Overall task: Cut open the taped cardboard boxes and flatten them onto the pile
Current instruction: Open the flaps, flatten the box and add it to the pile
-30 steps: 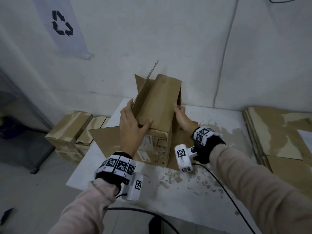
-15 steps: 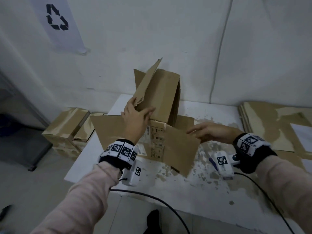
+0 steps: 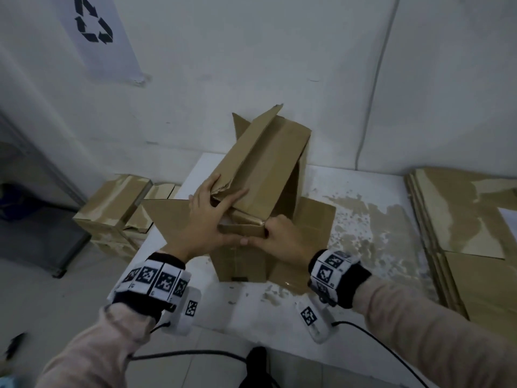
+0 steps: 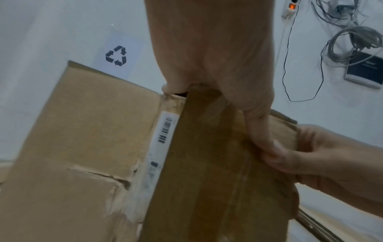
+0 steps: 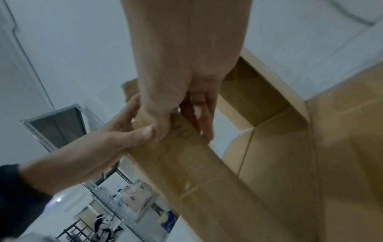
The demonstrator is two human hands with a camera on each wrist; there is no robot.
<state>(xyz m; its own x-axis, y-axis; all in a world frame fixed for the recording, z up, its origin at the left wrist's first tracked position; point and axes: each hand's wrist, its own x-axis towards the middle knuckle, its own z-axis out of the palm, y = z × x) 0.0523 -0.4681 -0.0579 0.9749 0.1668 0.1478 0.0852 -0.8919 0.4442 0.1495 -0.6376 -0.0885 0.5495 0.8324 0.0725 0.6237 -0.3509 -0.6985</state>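
An opened brown cardboard box (image 3: 268, 169) stands on the white table (image 3: 363, 186) with its flaps splayed out and its upper part leaning left. My left hand (image 3: 209, 219) grips the near left top corner, thumb along the outside (image 4: 257, 131) and fingers over the edge. My right hand (image 3: 279, 239) holds the near wall's top edge right beside it, thumb outside and fingers (image 5: 205, 124) hooked inside. The thumbs nearly touch. A white barcode label (image 4: 165, 129) runs down the box wall. No cutter is in view.
A pile of flattened cardboard (image 3: 461, 219) lies at the table's right end. Several taped boxes (image 3: 112, 208) are stacked low at the left, beside the table. A recycling sign (image 3: 95, 23) hangs on the wall behind. Cables trail from both wrists toward the floor.
My right hand came in from the right flap and took hold of the near top edge beside the left hand. The box's upper part has tipped further over.
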